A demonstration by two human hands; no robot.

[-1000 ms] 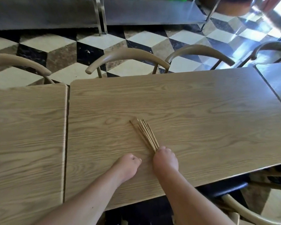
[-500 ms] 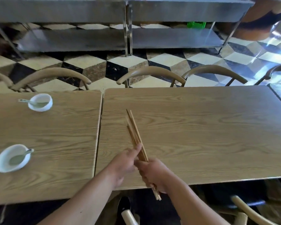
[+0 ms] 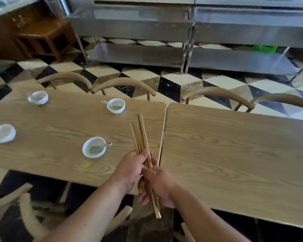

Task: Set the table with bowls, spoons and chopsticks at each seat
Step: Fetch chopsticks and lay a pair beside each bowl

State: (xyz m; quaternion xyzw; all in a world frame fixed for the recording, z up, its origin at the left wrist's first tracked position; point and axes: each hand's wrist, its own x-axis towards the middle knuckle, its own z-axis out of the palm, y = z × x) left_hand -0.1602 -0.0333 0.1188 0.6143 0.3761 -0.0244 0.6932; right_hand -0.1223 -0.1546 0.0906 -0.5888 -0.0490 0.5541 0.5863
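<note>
Both hands hold a bundle of wooden chopsticks (image 3: 141, 137) upright over the near edge where two wooden tables meet. My left hand (image 3: 129, 169) grips the bundle near its middle. My right hand (image 3: 157, 186) curls round its lower part. On the left table (image 3: 59, 123) stand several white bowls: the nearest bowl (image 3: 94, 147) and the far right bowl (image 3: 116, 105) each hold a pale spoon. The far left bowl (image 3: 38, 97) also holds a spoon. A bowl (image 3: 2, 133) at the left edge looks blurred. No chopsticks lie beside the bowls.
The right table (image 3: 234, 154) carries nothing. Curved wooden chair backs (image 3: 124, 84) line the far side, and more chairs (image 3: 10, 206) stand on my side. Steel shelving (image 3: 164, 32) runs along the back over a checkered floor.
The bundle has gone from lying on the right table to being lifted in both hands. My view has swung left, bringing the bowls on the left table into sight.
</note>
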